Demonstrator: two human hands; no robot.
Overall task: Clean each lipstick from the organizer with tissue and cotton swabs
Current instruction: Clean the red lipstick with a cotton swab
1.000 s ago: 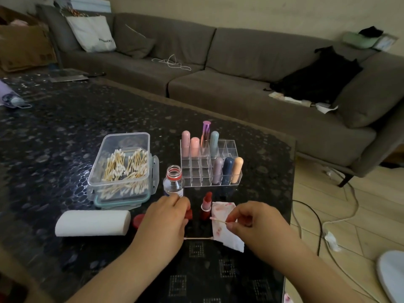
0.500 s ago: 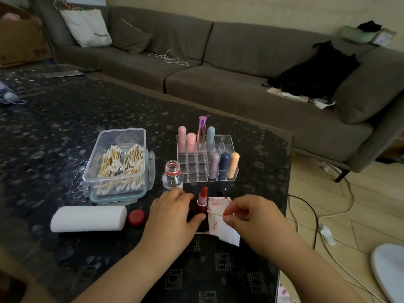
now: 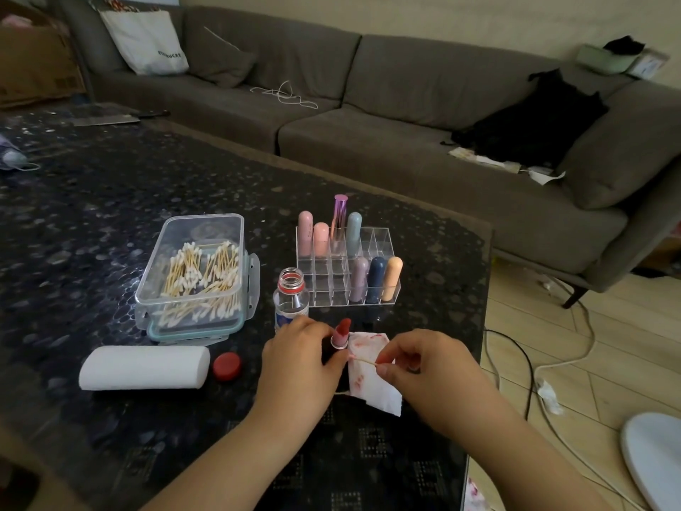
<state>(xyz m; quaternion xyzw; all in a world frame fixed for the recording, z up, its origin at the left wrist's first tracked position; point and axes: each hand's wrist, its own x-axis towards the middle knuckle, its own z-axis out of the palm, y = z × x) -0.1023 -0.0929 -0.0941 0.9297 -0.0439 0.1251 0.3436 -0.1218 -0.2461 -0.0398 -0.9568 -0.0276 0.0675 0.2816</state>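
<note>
Seven capped lipsticks stand in the clear organizer [image 3: 348, 269] on the dark counter [image 3: 92, 223]; just in front of it the left hand [image 3: 300, 359] grips an uncapped red lipstick [image 3: 341, 333] upright, while the right hand [image 3: 423, 366] pinches a cotton swab [image 3: 363, 360] whose tip meets the lipstick's base, over a red-stained tissue [image 3: 372, 378]. Left of the organizer sit an open small bottle [image 3: 291, 298], a clear box of swabs [image 3: 199, 278], a red cap [image 3: 226, 366] and a white tissue roll [image 3: 143, 367], with a grey sofa [image 3: 405, 105] behind.
</note>
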